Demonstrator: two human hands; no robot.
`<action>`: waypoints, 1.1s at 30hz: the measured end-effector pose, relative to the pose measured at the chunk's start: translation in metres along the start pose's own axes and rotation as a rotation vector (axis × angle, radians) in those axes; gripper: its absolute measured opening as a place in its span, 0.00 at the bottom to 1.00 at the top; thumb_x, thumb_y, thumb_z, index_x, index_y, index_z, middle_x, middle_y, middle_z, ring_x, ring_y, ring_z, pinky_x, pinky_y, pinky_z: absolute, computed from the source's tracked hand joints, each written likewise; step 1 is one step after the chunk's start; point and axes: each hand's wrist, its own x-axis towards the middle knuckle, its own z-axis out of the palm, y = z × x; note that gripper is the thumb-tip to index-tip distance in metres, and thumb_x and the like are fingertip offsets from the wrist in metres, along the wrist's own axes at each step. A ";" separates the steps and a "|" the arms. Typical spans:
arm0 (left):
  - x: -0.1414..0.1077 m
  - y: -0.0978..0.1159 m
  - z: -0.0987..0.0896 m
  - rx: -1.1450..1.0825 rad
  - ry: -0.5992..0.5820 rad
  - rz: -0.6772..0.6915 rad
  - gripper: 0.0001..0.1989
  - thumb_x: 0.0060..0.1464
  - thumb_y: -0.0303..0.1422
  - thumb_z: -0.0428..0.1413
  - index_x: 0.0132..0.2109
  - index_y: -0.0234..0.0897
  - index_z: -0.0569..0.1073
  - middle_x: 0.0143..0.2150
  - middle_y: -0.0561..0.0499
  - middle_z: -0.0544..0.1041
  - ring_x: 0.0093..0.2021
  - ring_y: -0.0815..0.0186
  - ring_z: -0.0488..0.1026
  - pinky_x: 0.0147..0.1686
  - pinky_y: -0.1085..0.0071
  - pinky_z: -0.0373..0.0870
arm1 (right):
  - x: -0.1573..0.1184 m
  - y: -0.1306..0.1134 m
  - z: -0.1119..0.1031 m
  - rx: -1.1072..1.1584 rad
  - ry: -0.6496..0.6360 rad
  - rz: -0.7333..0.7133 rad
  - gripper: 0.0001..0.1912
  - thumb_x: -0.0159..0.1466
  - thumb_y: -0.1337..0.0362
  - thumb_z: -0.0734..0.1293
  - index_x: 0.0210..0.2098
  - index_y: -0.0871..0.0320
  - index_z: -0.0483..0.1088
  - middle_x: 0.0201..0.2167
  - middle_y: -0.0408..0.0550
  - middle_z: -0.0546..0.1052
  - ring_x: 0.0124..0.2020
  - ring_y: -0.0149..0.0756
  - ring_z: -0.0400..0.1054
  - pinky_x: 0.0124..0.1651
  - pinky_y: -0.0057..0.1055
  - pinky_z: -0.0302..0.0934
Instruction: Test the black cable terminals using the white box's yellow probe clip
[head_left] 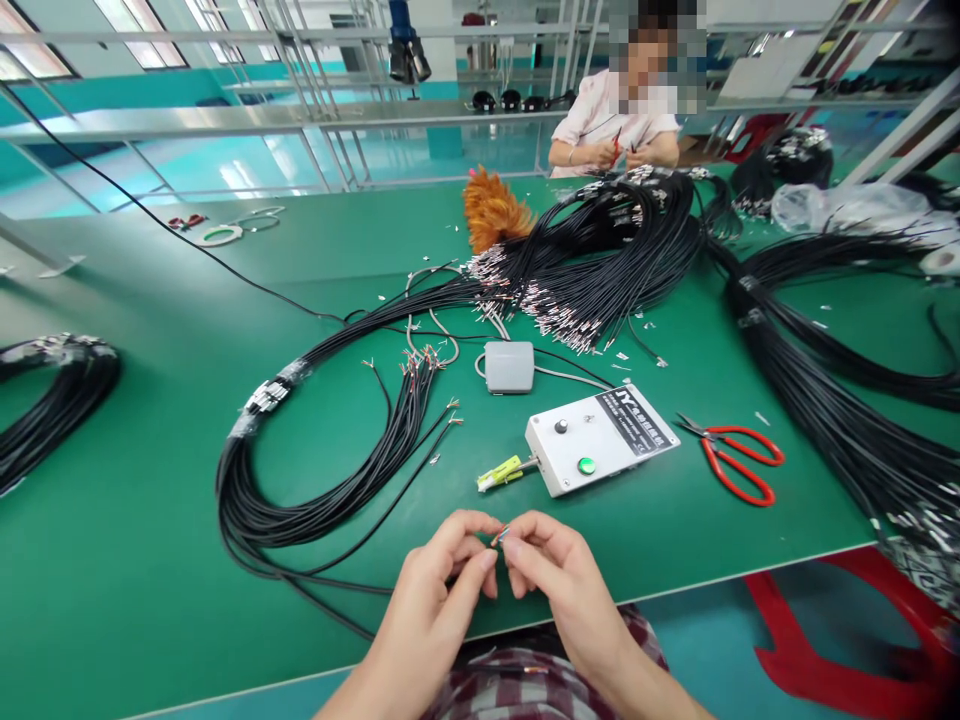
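Note:
Near the table's front edge, my left hand (450, 585) and my right hand (551, 570) meet with fingers pinched on the thin coloured wires (500, 537) at a cable's end. Black cables run from the left hand into a large looped bundle (300, 525), whose stripped ends fan out at centre left. Just beyond my hands lies a white control box (577, 440) with a black knob, a green button and a yellow-green clip piece (500, 473) at its left side. A small grey box (509, 367) sits behind it.
Red-handled cutters (735, 455) lie right of the control box. More black cable bundles (637, 250) cover the back and right, beside an orange feathery duster (491, 210). Another bundle (60, 385) is far left. Across the table sits a person (600, 120). A red stool (825, 640) stands lower right.

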 end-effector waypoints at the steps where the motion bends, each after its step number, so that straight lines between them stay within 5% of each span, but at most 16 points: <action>1: 0.000 0.000 0.000 -0.001 0.000 0.000 0.14 0.64 0.39 0.50 0.52 0.38 0.72 0.26 0.54 0.70 0.21 0.71 0.60 0.18 0.77 0.56 | 0.000 0.000 0.000 -0.012 0.003 0.002 0.19 0.54 0.50 0.75 0.27 0.59 0.70 0.18 0.37 0.66 0.20 0.25 0.58 0.28 0.25 0.52; 9: 0.002 0.007 -0.003 -0.252 -0.087 -0.122 0.20 0.56 0.50 0.57 0.43 0.37 0.74 0.29 0.55 0.67 0.17 0.78 0.53 0.16 0.78 0.48 | 0.002 -0.002 0.000 -0.078 -0.033 0.051 0.21 0.54 0.48 0.74 0.26 0.59 0.69 0.18 0.37 0.67 0.19 0.24 0.57 0.27 0.25 0.52; 12: 0.006 0.005 -0.003 -0.301 0.008 -0.118 0.19 0.49 0.49 0.63 0.36 0.36 0.75 0.38 0.52 0.68 0.16 0.82 0.56 0.15 0.79 0.48 | 0.002 -0.001 0.001 -0.148 -0.039 0.030 0.22 0.55 0.45 0.72 0.25 0.59 0.67 0.16 0.37 0.65 0.19 0.25 0.57 0.26 0.25 0.52; 16: 0.006 -0.001 -0.001 -0.241 0.206 -0.091 0.15 0.53 0.44 0.61 0.32 0.36 0.75 0.39 0.52 0.70 0.15 0.81 0.56 0.14 0.78 0.48 | 0.001 -0.001 0.002 -0.323 -0.040 -0.045 0.19 0.60 0.48 0.69 0.27 0.58 0.66 0.17 0.38 0.67 0.21 0.28 0.61 0.27 0.25 0.54; 20: 0.003 -0.005 0.001 0.130 0.246 0.218 0.09 0.60 0.34 0.54 0.31 0.39 0.74 0.31 0.50 0.72 0.28 0.65 0.70 0.27 0.72 0.68 | -0.002 -0.007 -0.001 -0.559 -0.055 -0.209 0.12 0.65 0.59 0.65 0.27 0.57 0.68 0.24 0.40 0.69 0.25 0.28 0.63 0.30 0.26 0.57; 23: 0.001 -0.008 0.000 0.315 0.186 0.378 0.11 0.62 0.29 0.49 0.35 0.41 0.74 0.31 0.49 0.73 0.31 0.63 0.72 0.33 0.70 0.70 | -0.003 -0.010 -0.008 -0.735 -0.065 -0.341 0.10 0.67 0.63 0.63 0.29 0.57 0.69 0.27 0.41 0.70 0.28 0.29 0.65 0.33 0.26 0.58; 29: 0.005 -0.009 -0.005 0.230 0.152 0.132 0.12 0.63 0.34 0.51 0.31 0.39 0.72 0.26 0.53 0.70 0.28 0.66 0.67 0.29 0.73 0.65 | -0.001 -0.014 -0.025 -1.095 -0.006 -0.673 0.06 0.69 0.65 0.62 0.40 0.56 0.70 0.34 0.45 0.77 0.32 0.33 0.69 0.38 0.31 0.59; 33: 0.010 -0.009 -0.008 0.184 0.097 0.079 0.12 0.63 0.36 0.50 0.32 0.37 0.71 0.26 0.54 0.68 0.28 0.66 0.65 0.30 0.74 0.63 | 0.004 -0.019 -0.017 -1.403 -0.050 -0.949 0.08 0.70 0.62 0.61 0.44 0.57 0.71 0.39 0.49 0.79 0.40 0.39 0.70 0.43 0.36 0.56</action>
